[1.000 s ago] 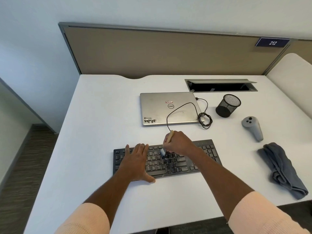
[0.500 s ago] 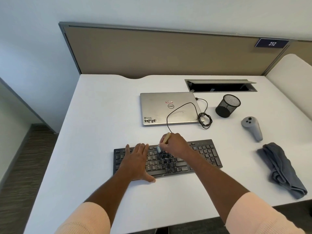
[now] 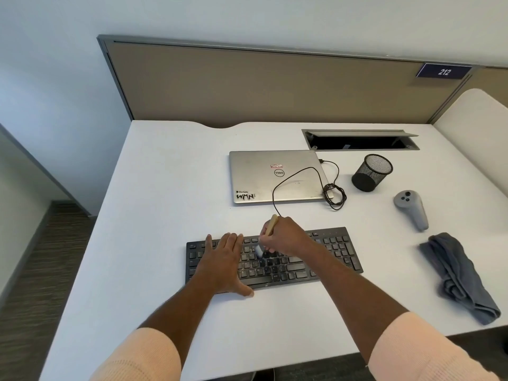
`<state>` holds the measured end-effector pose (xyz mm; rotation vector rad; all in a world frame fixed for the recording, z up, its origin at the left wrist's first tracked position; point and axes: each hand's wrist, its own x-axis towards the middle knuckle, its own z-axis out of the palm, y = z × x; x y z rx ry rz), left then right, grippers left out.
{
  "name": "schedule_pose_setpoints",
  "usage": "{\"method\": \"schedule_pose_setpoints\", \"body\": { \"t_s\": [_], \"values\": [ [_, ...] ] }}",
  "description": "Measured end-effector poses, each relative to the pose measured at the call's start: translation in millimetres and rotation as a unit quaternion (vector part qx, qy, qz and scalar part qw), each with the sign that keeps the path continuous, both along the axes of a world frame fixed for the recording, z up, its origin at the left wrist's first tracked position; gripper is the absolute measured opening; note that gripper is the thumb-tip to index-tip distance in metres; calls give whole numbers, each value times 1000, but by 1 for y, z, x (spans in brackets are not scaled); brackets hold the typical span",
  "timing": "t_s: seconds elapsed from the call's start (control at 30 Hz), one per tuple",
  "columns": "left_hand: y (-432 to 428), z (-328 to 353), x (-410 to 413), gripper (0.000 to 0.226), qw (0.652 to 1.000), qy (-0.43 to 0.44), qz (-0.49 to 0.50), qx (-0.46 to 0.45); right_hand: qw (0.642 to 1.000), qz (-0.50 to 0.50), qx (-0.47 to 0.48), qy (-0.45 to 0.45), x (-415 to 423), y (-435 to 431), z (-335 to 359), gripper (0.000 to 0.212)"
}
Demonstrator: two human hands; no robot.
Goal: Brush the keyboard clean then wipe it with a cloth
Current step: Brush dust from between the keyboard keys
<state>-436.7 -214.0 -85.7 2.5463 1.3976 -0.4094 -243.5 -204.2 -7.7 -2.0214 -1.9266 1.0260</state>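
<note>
Keyboard (image 3: 336,251) under flat, straight-fingered left hand (image 3: 222,259); fingers (image 3: 264,230) of right hand (image 3: 287,237) grip the brush (image 3: 272,223).

Left sleeve (image 3: 137,356): pale peach knit with fine ribbing across it, on the near side of the keyboard (image 3: 338,243) and to its left.
Right sleeve (image 3: 423,350): the same pale peach knit, looser and smoother-looking, on the near side of the keyboard and to its right.
Cuffs: each sleeve ends in a plain, soft edge partway along the arm, well short of the keyboard.
Left forearm (image 3: 176,303): bare from cuff to wrist.
Right forearm (image 3: 354,287): bare from cuff to wrist.
Left hand (image 3: 222,264): bare, over the keyboard's left half.
Right hand (image 3: 286,237): bare, back and knuckles showing, at the keyboard's far edge near its middle.
</note>
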Motion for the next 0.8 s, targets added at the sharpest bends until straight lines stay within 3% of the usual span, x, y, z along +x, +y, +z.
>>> {"method": "schedule_pose_setpoints", "body": {
  "t_s": [0.13, 0.33, 0.47, 0.6, 0.8],
  "values": [
    [6, 4, -7, 141, 999, 0, -32, -26, 998, -34, 45, 24, -8, -4, -6, 10],
    [2, 7, -30, 138, 1000, 7, -25, -17, 999, 27, -17, -5, -18, -3, -1, 8],
    [1, 6, -31, 139, 1000, 2, -21, -8, 999, 0, 43, -2, -22, 1, 2, 11],
    [2, 5, -30, 139, 1000, -3, -18, -5, 999, 39, -12, -31, -28, 0, 2, 11],
    [3, 1, -31, 141, 1000, -14, -16, 13, 999, -7, 27, -27, -31, 3, 6, 11]
  ]
}}
